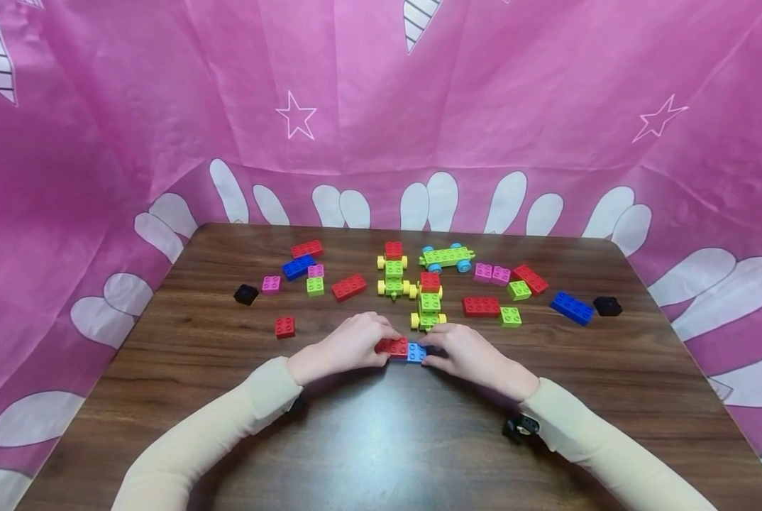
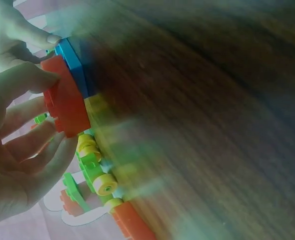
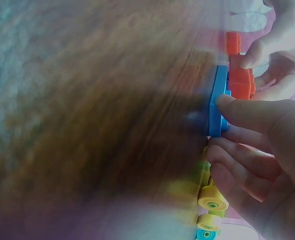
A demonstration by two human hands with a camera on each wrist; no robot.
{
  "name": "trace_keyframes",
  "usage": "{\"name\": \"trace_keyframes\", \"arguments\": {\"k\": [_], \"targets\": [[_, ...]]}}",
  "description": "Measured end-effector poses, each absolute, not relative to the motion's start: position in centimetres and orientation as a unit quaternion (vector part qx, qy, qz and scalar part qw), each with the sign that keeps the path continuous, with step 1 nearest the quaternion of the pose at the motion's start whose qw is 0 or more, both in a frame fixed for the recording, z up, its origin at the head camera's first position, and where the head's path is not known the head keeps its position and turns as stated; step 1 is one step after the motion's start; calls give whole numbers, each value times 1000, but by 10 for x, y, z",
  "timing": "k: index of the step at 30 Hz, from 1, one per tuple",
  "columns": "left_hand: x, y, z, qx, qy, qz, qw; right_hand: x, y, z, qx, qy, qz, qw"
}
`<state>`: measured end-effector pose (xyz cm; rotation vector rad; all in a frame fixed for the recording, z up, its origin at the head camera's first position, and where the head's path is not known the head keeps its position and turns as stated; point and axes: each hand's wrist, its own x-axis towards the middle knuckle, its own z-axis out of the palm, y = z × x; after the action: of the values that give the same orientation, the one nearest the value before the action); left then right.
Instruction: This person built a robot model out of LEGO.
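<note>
Nr mid of table (image 1: 183, 376): red brick (image 1: 396, 347) meets blue plate (image 1: 416, 353)

Head view: L hand (image 1: 354, 345) pinches red; R hand (image 1: 467, 355) pinches blue, thumb & fingers parted only abt a brick's width. Red overlaps blue's L part; studs bare on the R part. Step in hand, prob.: joining the two. Next move prob. calls for studs lined up, then a firm press on red w/ blue steadied. Yellow-wheeled car (image 1: 430, 303) just beyond. Red's L end hidden under L fingers.

L wrist view: thumb on red's near side; other fingertips part-hidden. R hand cut off at edge.

R wrist view: thumb on blue's near edge, finger contact behind hard to make out. Wood badly blurred. Can't tell if red's fully seated.
</note>
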<state>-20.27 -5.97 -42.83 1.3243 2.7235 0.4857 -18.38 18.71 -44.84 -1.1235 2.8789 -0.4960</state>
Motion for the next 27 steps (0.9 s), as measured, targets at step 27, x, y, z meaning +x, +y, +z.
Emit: {"name": "trace_keyframes", "arguments": {"k": [27], "targets": [[-195,-57,-433,429,894,132,-5,-182,185,-452,-367,916,-163,-19]]}}
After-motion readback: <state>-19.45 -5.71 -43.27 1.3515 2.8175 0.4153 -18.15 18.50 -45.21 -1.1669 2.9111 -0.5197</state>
